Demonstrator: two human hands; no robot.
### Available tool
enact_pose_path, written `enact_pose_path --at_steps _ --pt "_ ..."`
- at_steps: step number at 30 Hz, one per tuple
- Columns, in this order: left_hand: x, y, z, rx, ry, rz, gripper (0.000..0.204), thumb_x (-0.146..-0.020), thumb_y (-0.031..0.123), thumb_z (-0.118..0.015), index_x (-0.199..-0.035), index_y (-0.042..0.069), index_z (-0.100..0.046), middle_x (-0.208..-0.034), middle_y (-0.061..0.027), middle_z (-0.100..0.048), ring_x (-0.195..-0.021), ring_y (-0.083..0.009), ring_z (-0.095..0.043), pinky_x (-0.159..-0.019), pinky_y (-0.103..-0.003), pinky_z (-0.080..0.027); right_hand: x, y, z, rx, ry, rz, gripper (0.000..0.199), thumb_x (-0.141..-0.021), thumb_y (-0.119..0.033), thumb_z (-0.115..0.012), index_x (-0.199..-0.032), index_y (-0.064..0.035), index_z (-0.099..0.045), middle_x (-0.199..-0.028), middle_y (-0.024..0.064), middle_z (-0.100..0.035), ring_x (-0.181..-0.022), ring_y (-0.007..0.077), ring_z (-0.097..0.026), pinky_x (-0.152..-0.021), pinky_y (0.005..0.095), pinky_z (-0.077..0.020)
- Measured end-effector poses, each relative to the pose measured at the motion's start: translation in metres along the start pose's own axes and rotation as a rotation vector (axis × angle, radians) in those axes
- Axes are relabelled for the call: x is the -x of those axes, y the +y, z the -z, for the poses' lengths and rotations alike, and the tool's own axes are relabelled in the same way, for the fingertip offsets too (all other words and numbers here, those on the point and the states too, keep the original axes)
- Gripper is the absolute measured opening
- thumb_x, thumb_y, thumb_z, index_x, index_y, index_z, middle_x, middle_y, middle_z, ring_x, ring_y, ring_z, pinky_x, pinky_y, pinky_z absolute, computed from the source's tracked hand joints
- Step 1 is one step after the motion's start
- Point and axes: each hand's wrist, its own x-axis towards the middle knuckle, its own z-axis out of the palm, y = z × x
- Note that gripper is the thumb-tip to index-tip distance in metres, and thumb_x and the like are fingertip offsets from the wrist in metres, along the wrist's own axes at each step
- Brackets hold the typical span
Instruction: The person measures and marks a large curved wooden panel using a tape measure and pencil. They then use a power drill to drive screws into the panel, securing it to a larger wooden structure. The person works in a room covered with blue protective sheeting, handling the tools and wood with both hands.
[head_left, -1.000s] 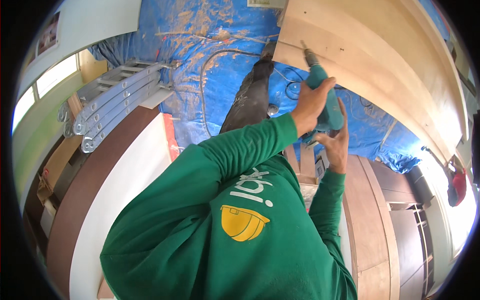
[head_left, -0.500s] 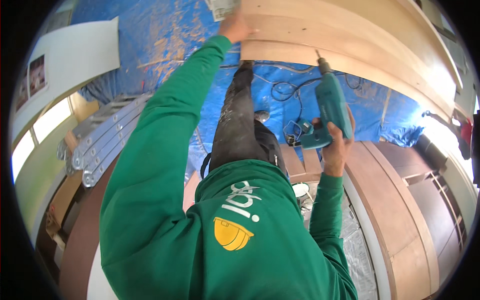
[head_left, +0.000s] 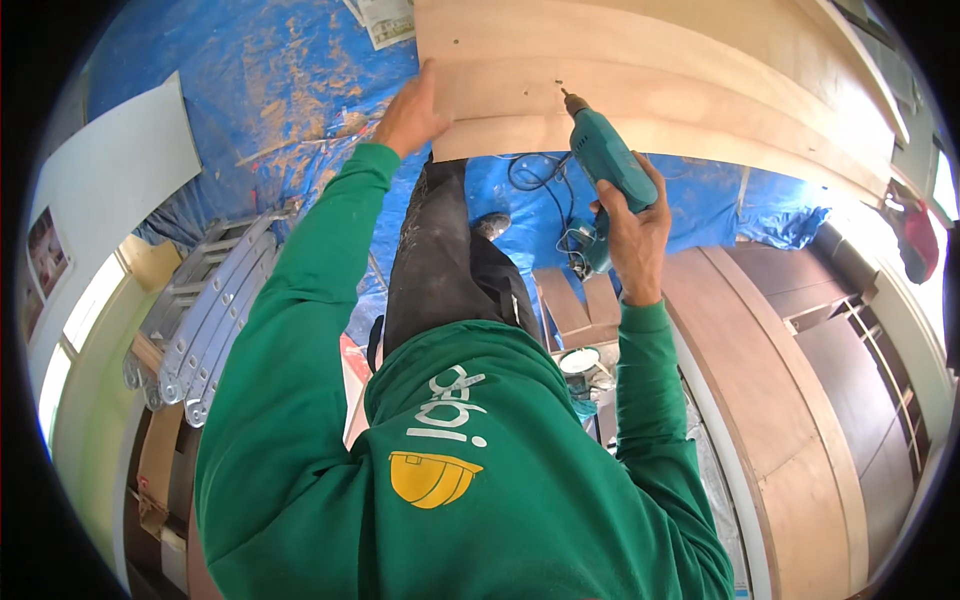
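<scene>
A teal corded power drill is in my right hand, with the fingers wrapped round its handle. Its bit points up and left, its tip at a small dark mark on a pale wooden board; whether it has entered the wood I cannot tell. My left hand grips the board's left end, with some fingers hidden by the edge. Several small dark holes or screw heads dot the board's face near that end.
A blue tarp strewn with wood dust covers the floor, with the black cord looping over it. A folded aluminium ladder lies at the left, near a white panel. Long brown boards stretch along the right.
The drill has moved left and up, bringing its bit from the board's near edge to a mark on its face. My left hand has shifted down and left along the board's end.
</scene>
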Motion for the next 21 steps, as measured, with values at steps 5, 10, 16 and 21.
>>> enact_pose_path --at_steps 5,10,16,21 --pt "0.003 0.002 0.008 0.007 -0.088 0.042 0.109 -0.084 0.022 -0.087 -0.168 0.0 -0.021 -0.135 -0.0383 -0.059 -0.122 -0.056 -0.062 -0.103 -0.056 -0.053 -0.01 -0.007 -0.005 0.084 0.0 -0.006 0.064 -0.094 -0.017 -0.081 -0.149 0.0026 -0.056 -0.104 0.0113 -0.074 -0.087 0.0125 -0.067 -0.078 0.0295 -0.056" --pt "0.002 0.001 0.007 0.012 -0.057 -0.02 0.109 -0.085 0.02 -0.087 -0.168 0.001 -0.02 -0.134 -0.0383 -0.059 -0.121 -0.0563 -0.061 -0.102 -0.056 -0.053 -0.016 -0.009 -0.007 0.155 0.024 0.002 0.062 -0.094 -0.017 -0.081 -0.148 0.0008 -0.057 -0.106 0.0123 -0.076 -0.088 0.0136 -0.069 -0.078 0.0302 -0.0571" --pt "0.002 0.003 0.009 0.028 -0.031 -0.041 0.106 -0.086 0.014 -0.086 -0.168 0.0 -0.02 -0.135 -0.0379 -0.058 -0.125 -0.0558 -0.059 -0.105 -0.056 -0.052 -0.018 -0.02 -0.011 0.082 0.025 -0.069 0.06 -0.094 -0.019 -0.082 -0.146 -0.0003 -0.059 -0.109 0.0132 -0.077 -0.088 0.0166 -0.071 -0.079 0.033 -0.0586" --pt "0.002 0.004 0.011 0.045 -0.103 0.046 0.108 -0.085 0.016 -0.087 -0.168 0.0 -0.02 -0.138 -0.0388 -0.057 -0.128 -0.0554 -0.059 -0.107 -0.056 -0.051 -0.025 -0.037 -0.008 0.339 0.013 0.085 0.059 -0.091 -0.019 -0.083 -0.143 -0.0006 -0.061 -0.102 0.0177 -0.078 -0.083 0.0197 -0.074 -0.077 0.0366 -0.0596"
